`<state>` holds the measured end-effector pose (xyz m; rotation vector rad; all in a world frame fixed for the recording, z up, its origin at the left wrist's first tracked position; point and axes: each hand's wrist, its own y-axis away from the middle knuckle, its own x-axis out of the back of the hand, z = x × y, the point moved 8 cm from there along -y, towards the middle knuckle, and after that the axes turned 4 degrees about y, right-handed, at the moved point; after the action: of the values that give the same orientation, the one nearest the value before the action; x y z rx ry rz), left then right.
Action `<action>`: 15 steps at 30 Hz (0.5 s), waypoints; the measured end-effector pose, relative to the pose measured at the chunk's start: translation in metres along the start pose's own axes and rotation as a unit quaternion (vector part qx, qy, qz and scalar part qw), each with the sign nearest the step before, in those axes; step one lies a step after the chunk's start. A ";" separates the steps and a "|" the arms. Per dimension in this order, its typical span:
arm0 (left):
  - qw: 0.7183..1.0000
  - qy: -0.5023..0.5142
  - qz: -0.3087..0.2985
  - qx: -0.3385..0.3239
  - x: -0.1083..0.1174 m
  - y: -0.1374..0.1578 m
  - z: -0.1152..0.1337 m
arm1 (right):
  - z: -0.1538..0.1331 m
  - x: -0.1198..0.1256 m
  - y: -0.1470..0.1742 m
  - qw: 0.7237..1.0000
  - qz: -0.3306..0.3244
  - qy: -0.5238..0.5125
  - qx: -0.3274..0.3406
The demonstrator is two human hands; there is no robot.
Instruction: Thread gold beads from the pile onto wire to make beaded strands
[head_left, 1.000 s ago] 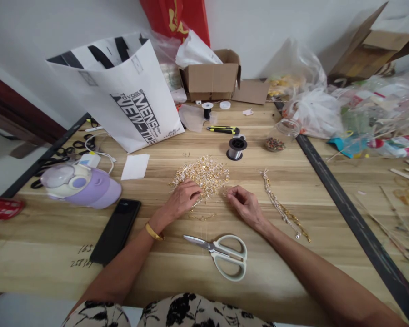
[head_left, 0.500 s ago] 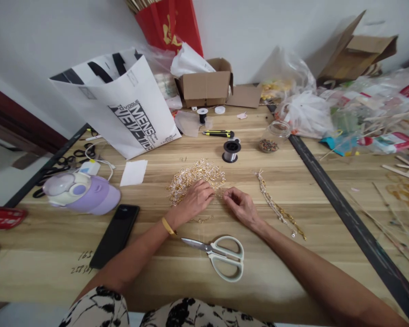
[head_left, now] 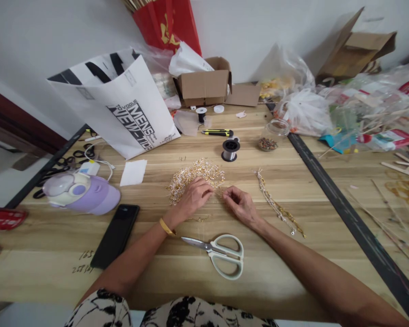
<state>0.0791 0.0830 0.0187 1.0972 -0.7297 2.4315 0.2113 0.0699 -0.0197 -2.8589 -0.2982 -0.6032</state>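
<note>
Loose pile of tiny, shiny gold and whitish beads or links (head_left: 197,169) on the pale wood-grain tabletop (head_left: 150,218), beyond and partly under the left hand (head_left: 193,196); pieces look light, hard, probably slippery and quick to scatter, so best pinched singly by fingertips; left fingers curled, pinch narrow, cannot tell if a piece is in it; thin gold-coloured metal chain (head_left: 200,220) lies just nearer the body, likely limp, easily tangled, best lifted by one end; right hand (head_left: 241,205) curled, thumb near forefinger, contents too small to tell; silver and gold metal chains (head_left: 274,203) lie right of it, probably floppy but heavier, best taken at the knotted far end.
</note>
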 end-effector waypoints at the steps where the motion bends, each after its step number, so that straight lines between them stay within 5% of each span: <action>1: 0.999 0.036 0.026 0.021 0.006 0.002 -0.001 | -0.001 0.000 0.001 1.000 0.001 0.006 0.005; 4: 0.964 0.216 0.084 0.129 0.015 0.016 -0.008 | -0.009 0.000 0.005 0.999 0.005 0.029 0.042; 8: 0.841 0.438 0.110 0.300 -0.004 0.046 -0.020 | -0.027 -0.006 0.017 0.992 0.003 0.056 0.112; 15: 0.737 0.579 0.097 0.334 -0.031 0.057 -0.018 | -0.048 -0.015 0.029 0.983 -0.012 0.054 0.173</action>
<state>0.0583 0.0446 -0.0319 -0.5267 0.5047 2.9040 0.1867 0.0287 0.0124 -2.4846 -0.3800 -0.6397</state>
